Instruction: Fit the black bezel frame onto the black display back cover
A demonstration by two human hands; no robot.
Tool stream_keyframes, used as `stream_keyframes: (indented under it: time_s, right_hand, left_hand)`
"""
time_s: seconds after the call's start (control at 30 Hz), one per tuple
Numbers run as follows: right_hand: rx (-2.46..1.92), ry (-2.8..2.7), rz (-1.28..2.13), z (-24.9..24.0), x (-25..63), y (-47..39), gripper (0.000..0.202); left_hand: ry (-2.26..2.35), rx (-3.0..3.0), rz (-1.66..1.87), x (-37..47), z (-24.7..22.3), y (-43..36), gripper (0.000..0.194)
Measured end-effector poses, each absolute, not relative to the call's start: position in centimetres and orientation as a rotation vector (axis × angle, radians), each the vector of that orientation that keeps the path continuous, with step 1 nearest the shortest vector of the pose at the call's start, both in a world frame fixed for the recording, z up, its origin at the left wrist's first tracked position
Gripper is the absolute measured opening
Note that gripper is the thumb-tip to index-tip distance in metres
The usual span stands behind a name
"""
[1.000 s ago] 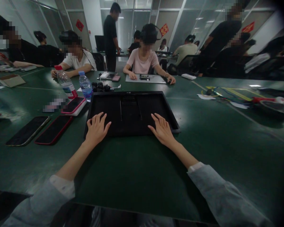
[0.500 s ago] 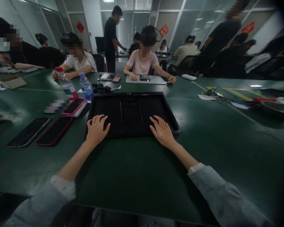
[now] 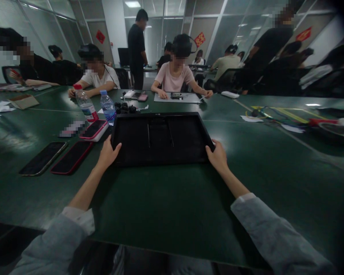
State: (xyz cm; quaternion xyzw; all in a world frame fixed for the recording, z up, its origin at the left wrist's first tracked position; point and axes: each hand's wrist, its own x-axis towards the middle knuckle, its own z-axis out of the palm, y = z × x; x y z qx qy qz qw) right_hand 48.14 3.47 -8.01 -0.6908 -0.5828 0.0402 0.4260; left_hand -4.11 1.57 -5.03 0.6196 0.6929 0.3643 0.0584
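Observation:
A black rectangular tray (image 3: 186,143) with a raised rim and two thin light lines near its middle lies on the green table. My left hand (image 3: 108,152) grips its left edge, thumb over the rim and the other fingers on the outer side, partly hidden. At the right edge, my right hand (image 3: 217,153) holds the rim in the same way, with its thumb on the inner side.
Left of the tray are two dark phones (image 3: 43,158) (image 3: 71,157), a pink-edged phone (image 3: 94,130) and two bottles (image 3: 86,105) (image 3: 107,107). Cables (image 3: 275,114) lie at the right. Across the green table (image 3: 166,206) a person (image 3: 176,74) works on a grey mat (image 3: 189,98).
Both my hands have moved outward from over the tray's inside to its left and right edges and closed on them. The view has shifted slightly.

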Motion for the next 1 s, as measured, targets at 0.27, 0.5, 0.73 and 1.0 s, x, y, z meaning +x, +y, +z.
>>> stream_keyframes:
  time_s: [0.27, 0.5, 0.73, 1.0]
  right_hand:
    - [-1.847, -1.479, 0.176, -7.3, 48.0, 3.7, 0.06]
    - [-1.926, -1.489, 0.191, -6.5, 47.6, 3.1, 0.059]
    - [-1.822, -1.526, 0.153, -6.8, 47.7, 3.2, 0.056]
    - [-1.817, -1.51, 0.193, -7.0, 47.9, 2.9, 0.056]
  left_hand:
    - [2.015, 1.556, 1.103, -5.4, -5.7, 3.5, 0.06]
    - [1.905, 1.545, 1.207, -6.0, -6.5, 3.8, 0.06]
    - [1.894, 1.573, 1.192, -6.1, -6.3, 3.6, 0.062]
    - [1.864, 1.611, 1.213, -5.9, -6.1, 3.4, 0.06]
